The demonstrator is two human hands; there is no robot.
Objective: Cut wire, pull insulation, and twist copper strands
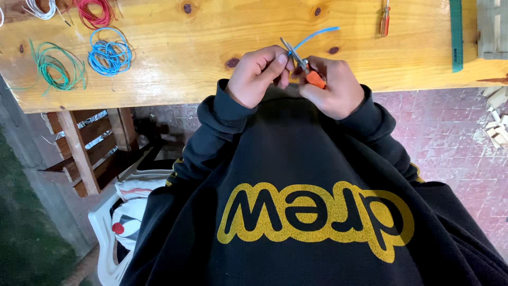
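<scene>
Head view: hands [296, 79] grip pliers [304, 66], blue wire [317, 34]; wire coils [108, 53] left.

Quick count, nothing more. Two hands, left [259, 74] and right [333, 85], both closed up around stuff. One pair of pliers [304, 66] with orange grips. One loose blue wire [315, 36]. Four wire coils on the bench [211, 58]: white coil [39, 8], red coil [95, 11], blue coil [109, 53], green coil [55, 69]. One screwdriver [386, 20], orange handle. One green ruler [456, 34] along the far right. One white plastic chair [108, 228] down below. Small heap of wood offcuts [496, 124] at the right edge, too jumbled to count properly.
</scene>
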